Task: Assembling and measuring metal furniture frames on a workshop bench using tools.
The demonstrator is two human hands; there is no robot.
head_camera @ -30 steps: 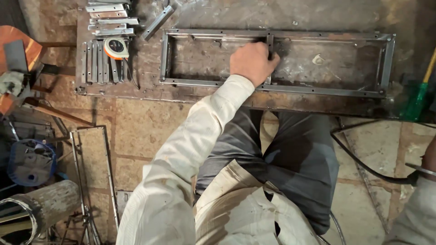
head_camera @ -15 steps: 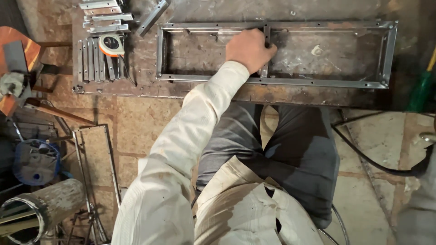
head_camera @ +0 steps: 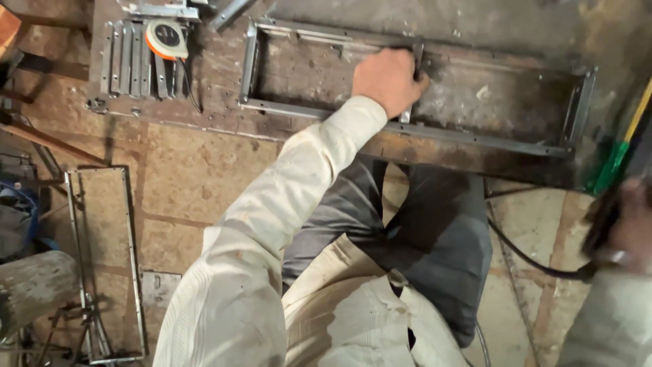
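Observation:
A long rectangular steel frame lies flat on a rusty work plate in front of my knees. My left hand reaches forward in a cream sleeve and is closed over the frame's short middle crossbar. My right hand shows blurred at the right edge. It grips a dark tool handle, and a black cable runs from it across the floor.
An orange and white tape measure and a row of short metal strips lie at the back left. A second thin frame lies on the floor at left, beside a log. A green and yellow handle leans at right.
My left hand has stayed on the crossbar. My right hand with the dark tool has risen into view at the right edge, and the frame looks tilted as my head moved.

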